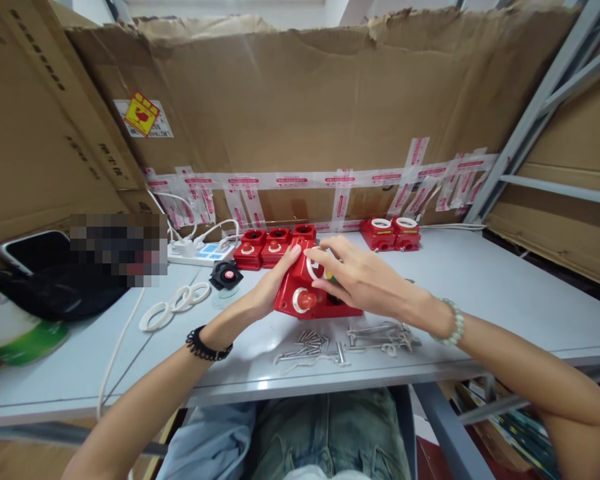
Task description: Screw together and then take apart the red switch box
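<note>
Tilted above the table's front half is a red housing (286,298), with a red knob (307,301) in a pale collar on its lower face. My left hand (271,285) grips its left side, thumb along the top edge. A white ring (311,269) sits at the round opening on the upper face. Over it is my right hand (357,273), thumb and fingers closed about the ring's right side, which they partly hide. Below lie small loose screws (312,343) and several metal rods (377,331) with white cord.
Behind stand several red housings (247,256), and two more with white rings (381,235) at right. Loose white rings (156,317), a black round part (225,275) and a power strip (207,253) lie left. Cardboard (300,100) walls the back; a metal frame (545,110) rises right.
</note>
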Available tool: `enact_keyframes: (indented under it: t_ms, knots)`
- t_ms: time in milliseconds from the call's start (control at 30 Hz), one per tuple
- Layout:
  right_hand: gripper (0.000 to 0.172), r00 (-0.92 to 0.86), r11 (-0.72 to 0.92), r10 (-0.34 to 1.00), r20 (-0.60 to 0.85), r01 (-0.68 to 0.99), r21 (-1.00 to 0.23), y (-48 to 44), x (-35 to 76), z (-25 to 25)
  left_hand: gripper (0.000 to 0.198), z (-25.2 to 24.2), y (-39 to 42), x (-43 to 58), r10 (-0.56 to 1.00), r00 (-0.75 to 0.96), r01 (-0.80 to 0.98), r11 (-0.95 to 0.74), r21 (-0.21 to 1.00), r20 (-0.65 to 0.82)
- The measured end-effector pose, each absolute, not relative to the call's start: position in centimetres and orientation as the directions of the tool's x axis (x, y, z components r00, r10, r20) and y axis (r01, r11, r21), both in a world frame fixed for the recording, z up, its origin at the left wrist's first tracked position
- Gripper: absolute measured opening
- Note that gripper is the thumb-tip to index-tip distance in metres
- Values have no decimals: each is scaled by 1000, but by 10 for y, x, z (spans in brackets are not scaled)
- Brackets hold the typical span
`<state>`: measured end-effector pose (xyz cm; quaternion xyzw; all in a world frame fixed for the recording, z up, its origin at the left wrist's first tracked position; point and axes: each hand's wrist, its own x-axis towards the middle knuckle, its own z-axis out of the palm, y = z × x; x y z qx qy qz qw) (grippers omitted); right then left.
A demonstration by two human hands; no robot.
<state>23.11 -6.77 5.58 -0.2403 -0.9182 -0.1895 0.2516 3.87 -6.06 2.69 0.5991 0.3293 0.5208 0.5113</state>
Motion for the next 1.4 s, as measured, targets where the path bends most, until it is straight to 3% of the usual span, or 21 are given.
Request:
enact_keyframes:
  t_ms: [100,167,233,333,467,533,633,800,867,967,1000,1067,1167,1400]
  knots:
    - [37,-743,860,356,567,498,112,-64,239,57,49,28,-59,38,934,287,-154,-174,973,212]
    - [48,-678,874,394,620,485,-25,-62,241,55,50,26,-60,39,936,257,-143,-211,967,242]
    - [59,-558,835,508,656,507,-215,-62,240,53,48,24,-62,41,915,189,-74,-349,934,357]
    - [48,-431,699,708,560,540,-469,-64,237,51,48,20,-67,45,808,156,116,-587,801,569]
    - [36,-468,648,759,453,472,-598,-69,237,53,52,14,-71,47,652,198,243,-756,608,732]
    - [32,-514,690,718,469,433,-580,-70,239,55,52,12,-73,46,628,218,251,-776,579,747]
    - [33,-572,788,615,543,465,-403,-69,244,54,49,15,-75,43,712,226,202,-702,683,665]
    - [28,-745,869,354,566,485,95,-65,249,47,47,22,-68,36,906,290,-36,-312,949,309]
    - [40,-759,893,305,575,438,105,-66,248,46,51,25,-64,34,936,310,-128,-131,983,165]
    - [72,-616,921,360,700,356,-160,-68,246,49,52,29,-62,32,967,229,-247,-52,968,111]
    - [74,-533,896,429,729,351,-270,-68,245,51,51,31,-62,33,972,196,-273,-75,959,132]
    - [56,-404,804,590,699,368,-466,-67,244,53,52,33,-63,34,969,171,-289,-124,949,179]
    - [36,-422,653,750,509,349,-672,-61,244,53,56,32,-64,40,960,194,-280,-143,949,201]
    - [28,-409,467,841,354,220,-856,-51,241,48,46,5,-50,48,961,-71,-180,-277,944,268]
